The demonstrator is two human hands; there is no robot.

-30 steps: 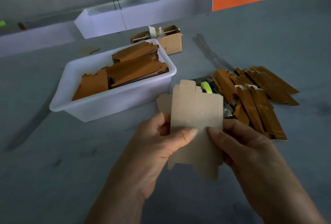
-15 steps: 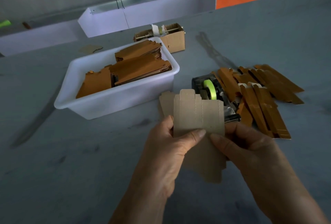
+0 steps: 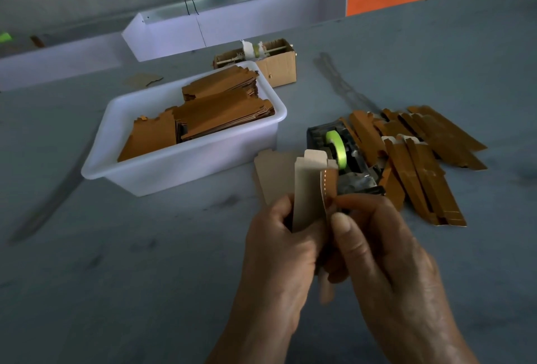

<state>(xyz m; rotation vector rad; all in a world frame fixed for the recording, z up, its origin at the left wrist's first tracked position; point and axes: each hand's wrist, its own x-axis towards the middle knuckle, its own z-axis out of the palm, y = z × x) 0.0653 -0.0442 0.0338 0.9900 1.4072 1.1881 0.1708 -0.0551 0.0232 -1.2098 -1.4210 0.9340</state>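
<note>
Both hands held one cardboard blank (image 3: 307,189) upright in the air above the near middle of the desk (image 3: 116,262), just in front of the tape dispenser. The left hand (image 3: 279,250) gripped the blank's left part, thumb across the pale face and the other fingers curled behind it. The right hand (image 3: 386,264) pinched the blank's right-hand panel between thumb and forefinger. That panel was bent toward the camera, so its brown printed side and a dotted crease line showed. The blank's pale tabs stood up above both hands, and its lower end was hidden between the palms.

A white tub (image 3: 180,171) sat left of centre on the desk, well apart from the hands. It held stacks of flat brown blanks (image 3: 220,113), one stack lying over another toward the tub's far right corner. Behind the tub, touching or nearly touching its far wall, stood a small cardboard box (image 3: 280,65) with its top open. The tape dispenser (image 3: 353,171), carrying a green tape roll (image 3: 335,147), lay right of the tub. Its right side was against a loose pile of folded cartons (image 3: 421,160) that spread toward the desk's right edge. A cardboard scrap (image 3: 142,80) lay toward the far left. A white trough (image 3: 232,29) ran along the far edge.
</note>
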